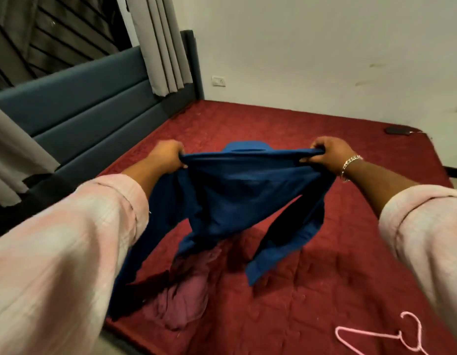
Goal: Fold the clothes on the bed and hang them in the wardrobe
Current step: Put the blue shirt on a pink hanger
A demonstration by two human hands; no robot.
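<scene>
The left hand (168,155) and the right hand (327,155) each have their fingers curled tight round the top edge of a blue shirt (237,196), stretching it taut between them. The shirt hangs in the air above the bed (324,252), its sleeves dangling. Beneath it on the red bedcover lies a crumpled pink garment (183,301). A pink hanger (391,334) rests near the bed's front right edge.
</scene>
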